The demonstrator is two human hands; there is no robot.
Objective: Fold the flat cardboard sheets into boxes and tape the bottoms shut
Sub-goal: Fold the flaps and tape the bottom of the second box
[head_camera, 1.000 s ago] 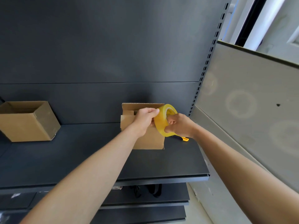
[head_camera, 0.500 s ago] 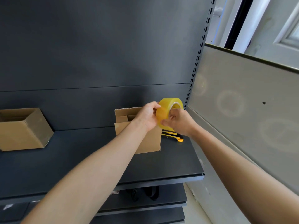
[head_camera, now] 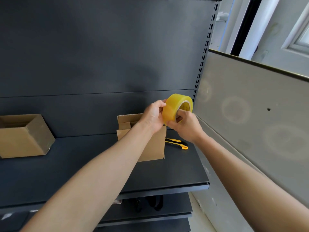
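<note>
2 hands [head_camera: 154,115] [head_camera: 185,126] gripping yellow tape roll [head_camera: 173,106], cardboard box [head_camera: 153,146] behind

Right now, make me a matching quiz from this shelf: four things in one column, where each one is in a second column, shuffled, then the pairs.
Things:
1 yellow roll of packing tape
2 yellow-and-black utility knife
3 brown cardboard box with a raised back flap
4 brown cardboard box showing its hollow inside

Places:
A far left on the dark shelf
B held by the left hand and right hand
C lying right of a box
D partly hidden behind the left hand

Pairs: 1-B, 2-C, 3-D, 4-A
</note>
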